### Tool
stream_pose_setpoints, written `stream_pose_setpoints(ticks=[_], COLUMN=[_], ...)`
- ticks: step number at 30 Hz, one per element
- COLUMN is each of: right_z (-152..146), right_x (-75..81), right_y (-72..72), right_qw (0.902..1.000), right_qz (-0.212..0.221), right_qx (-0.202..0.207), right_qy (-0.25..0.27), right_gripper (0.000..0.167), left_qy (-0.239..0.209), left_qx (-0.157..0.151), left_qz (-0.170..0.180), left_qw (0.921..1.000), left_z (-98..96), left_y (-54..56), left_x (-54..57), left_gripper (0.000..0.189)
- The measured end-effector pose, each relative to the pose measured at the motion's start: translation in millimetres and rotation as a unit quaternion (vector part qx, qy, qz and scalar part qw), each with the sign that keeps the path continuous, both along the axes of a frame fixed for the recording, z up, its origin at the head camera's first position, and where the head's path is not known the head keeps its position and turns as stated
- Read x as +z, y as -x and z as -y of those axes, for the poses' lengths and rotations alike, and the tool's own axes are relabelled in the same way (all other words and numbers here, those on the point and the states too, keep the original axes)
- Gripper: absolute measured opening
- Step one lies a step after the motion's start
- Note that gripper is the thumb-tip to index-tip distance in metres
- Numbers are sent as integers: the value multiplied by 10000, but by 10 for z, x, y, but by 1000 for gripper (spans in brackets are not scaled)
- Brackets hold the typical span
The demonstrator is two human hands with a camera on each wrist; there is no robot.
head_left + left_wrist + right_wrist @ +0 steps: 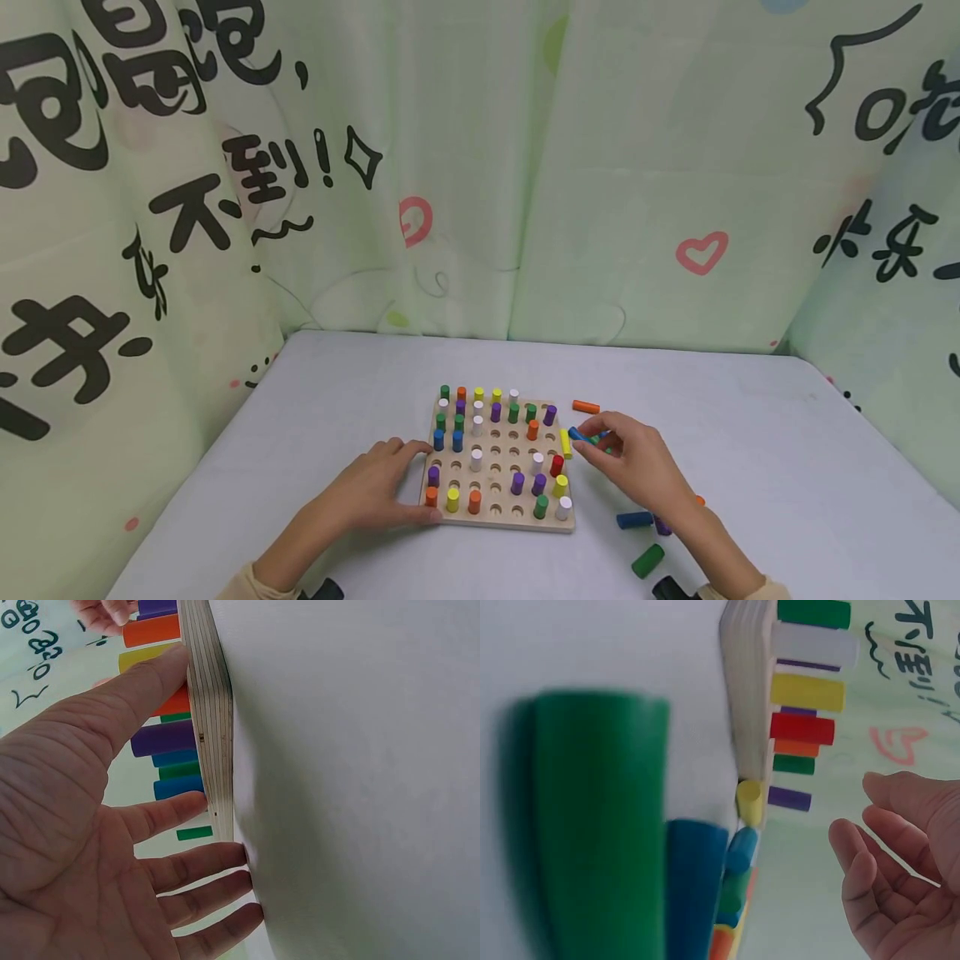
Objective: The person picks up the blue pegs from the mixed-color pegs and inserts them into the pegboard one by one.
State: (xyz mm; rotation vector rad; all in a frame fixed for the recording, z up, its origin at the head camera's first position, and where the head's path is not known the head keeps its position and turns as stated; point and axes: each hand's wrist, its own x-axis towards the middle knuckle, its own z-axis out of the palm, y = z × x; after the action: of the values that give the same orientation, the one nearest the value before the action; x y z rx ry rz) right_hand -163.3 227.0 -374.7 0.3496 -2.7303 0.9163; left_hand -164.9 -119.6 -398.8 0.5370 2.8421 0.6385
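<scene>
A square wooden pegboard (502, 522) lies on the table, with colored pegs standing in many of its holes. My left hand (382, 487) rests at the board's left side, fingers fairly straight. Its thumb and index finger touch the board's edge in the left wrist view, and the other fingertips reach down to the tabletop. Off the board's right edge, my right hand (626, 454) hovers over loose pegs. Nearest its fingertips is a blue peg (578, 435), beside a yellow peg (566, 443). The right wrist view shows the loosely bent fingers (859, 881) with nothing between them.
An orange peg (586, 407) lies beyond the right hand. By the right forearm are a blue peg (634, 520), a green peg (648, 561) and a partly hidden purple peg (663, 526). Printed curtains (480, 167) surround the white table (360, 367).
</scene>
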Motion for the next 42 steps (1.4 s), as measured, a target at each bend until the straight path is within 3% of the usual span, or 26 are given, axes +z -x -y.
stream_pose_setpoints(ticks=[14,22,28,42], right_z=[-95,-127,-145,-147], right_x=[-109,-103,-130,-182], right_y=[128,228,283,337], right_qw=[9979,9977,9956,9936], right_qz=[609,566,805,943], right_qx=[-51,73,91,-2], right_qy=[-202,-358,-465,-622], right_gripper=[21,19,20,23], left_qy=[42,19,0,6], left_qx=[57,51,30,-8], left_qz=[84,78,69,9], left_qw=[9999,10000,10000,10000], left_z=[-8,-8,-9,-16], left_y=[1,4,1,3], left_x=[8,4,2,10], left_gripper=[88,88,87,86])
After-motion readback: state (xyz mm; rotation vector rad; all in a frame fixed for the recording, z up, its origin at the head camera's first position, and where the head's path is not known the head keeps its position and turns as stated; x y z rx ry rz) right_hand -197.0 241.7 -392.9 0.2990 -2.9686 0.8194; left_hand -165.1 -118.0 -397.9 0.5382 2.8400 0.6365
